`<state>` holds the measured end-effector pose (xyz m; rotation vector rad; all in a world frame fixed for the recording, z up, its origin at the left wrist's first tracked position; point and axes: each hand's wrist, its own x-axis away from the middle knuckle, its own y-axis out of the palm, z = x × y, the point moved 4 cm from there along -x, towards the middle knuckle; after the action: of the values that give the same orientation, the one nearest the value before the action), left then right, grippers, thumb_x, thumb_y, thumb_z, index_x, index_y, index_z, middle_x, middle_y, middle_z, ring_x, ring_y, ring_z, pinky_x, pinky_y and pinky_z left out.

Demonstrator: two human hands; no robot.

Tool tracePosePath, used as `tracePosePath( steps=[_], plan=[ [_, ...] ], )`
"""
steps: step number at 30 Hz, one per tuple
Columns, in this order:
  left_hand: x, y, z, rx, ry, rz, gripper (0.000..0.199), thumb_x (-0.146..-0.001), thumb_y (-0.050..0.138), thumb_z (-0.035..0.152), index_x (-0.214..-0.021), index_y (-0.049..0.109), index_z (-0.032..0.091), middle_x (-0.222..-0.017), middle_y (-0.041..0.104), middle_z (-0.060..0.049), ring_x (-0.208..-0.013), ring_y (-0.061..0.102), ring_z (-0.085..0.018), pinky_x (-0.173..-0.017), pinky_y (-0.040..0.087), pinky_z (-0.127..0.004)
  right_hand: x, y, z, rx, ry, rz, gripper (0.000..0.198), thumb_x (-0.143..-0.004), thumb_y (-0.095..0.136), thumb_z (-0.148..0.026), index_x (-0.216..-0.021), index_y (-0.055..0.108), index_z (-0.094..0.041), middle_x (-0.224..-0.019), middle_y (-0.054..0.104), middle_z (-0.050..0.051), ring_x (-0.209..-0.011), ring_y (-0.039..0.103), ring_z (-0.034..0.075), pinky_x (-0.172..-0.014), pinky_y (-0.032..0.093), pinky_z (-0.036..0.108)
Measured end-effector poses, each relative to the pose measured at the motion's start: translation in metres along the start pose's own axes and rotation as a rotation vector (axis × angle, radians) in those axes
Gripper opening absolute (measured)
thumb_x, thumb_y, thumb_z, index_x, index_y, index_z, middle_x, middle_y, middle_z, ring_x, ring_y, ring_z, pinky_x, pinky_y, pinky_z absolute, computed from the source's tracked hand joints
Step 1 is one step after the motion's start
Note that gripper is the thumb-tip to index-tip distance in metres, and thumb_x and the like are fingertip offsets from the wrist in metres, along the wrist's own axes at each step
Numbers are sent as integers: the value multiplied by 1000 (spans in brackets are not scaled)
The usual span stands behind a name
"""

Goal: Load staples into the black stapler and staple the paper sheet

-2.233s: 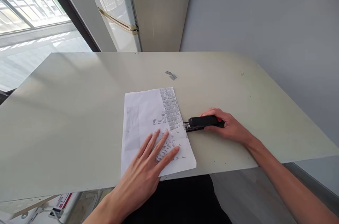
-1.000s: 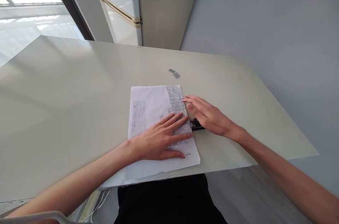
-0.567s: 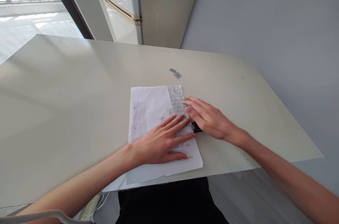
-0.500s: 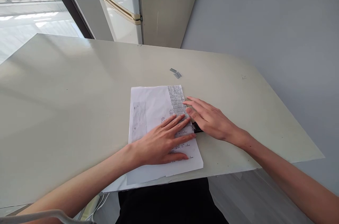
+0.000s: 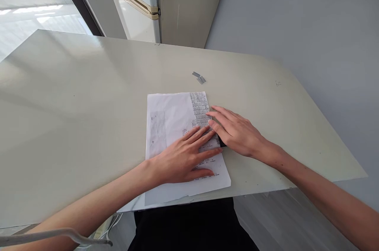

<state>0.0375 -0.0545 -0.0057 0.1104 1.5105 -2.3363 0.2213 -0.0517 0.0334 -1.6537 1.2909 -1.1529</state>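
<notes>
Sheets of white paper [image 5: 171, 104] lie near the table's front edge, with printed text and dense rows of small dark marks along the upper right side. Flat on them rests my left hand [image 5: 185, 160], fingers spread and pointing right. My right hand [image 5: 238, 134] is at the paper's right edge, fingers stretched out and thumb near the left fingertips. Beneath its palm a black object [image 5: 222, 143] shows only in part, touching or under the paper edge; most of it is hidden, so its kind is unclear. Beyond the paper lie several short grey staple strips [image 5: 199, 77].
The pale table [image 5: 89, 124] has a wall [image 5: 310, 25] along its right side. A refrigerator [image 5: 183, 6] stands past the far edge, with a bright window at the far left. A light cable [image 5: 59, 235] crosses the lower left corner.
The view has shifted slightly, so the table and far objects sit a little higher. Both hands keep nearly the same pose on the paper, and less of the black object shows.
</notes>
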Motion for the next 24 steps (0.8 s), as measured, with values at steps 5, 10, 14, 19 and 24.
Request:
tracePosePath(
  steps=[5,10,14,19,24],
  plan=[
    [0,1,2,-11,-3,7,59,-107,55,53,-158,50,23,-175,23,-14,-163,16,-36,-132,24,-57,1,-1,1,-3,-11,20,56,-111,26,-56,-149,58,-31,-166,48,3,-154,44,33,-120,44,61],
    [0,2,2,-4,-17,7,59,-106,57,53,-157,51,24,-175,26,-12,-162,18,-35,-132,26,-56,1,2,-2,61,-21,28,52,-112,26,-48,-150,57,-31,-167,46,3,-154,44,32,-120,45,59],
    [2,3,3,-2,-19,21,59,-106,58,51,-158,49,25,-175,26,-11,-163,16,-35,-132,25,-56,2,5,-6,120,-42,55,50,-112,27,-41,-152,55,-29,-168,46,6,-154,44,31,-122,43,58],
    [3,4,5,-14,-20,20,60,-105,60,50,-158,50,23,-176,20,-11,-163,15,-34,-133,24,-54,4,2,-1,64,-37,14,50,-112,27,-45,-153,52,-34,-169,43,2,-156,41,30,-122,44,58],
    [4,3,7,-19,-26,28,59,-105,61,49,-156,52,22,-176,20,-11,-163,15,-34,-133,22,-52,6,-5,2,-41,1,-41,50,-112,27,-49,-152,53,-35,-171,40,-1,-158,37,30,-123,42,59]
  ],
)
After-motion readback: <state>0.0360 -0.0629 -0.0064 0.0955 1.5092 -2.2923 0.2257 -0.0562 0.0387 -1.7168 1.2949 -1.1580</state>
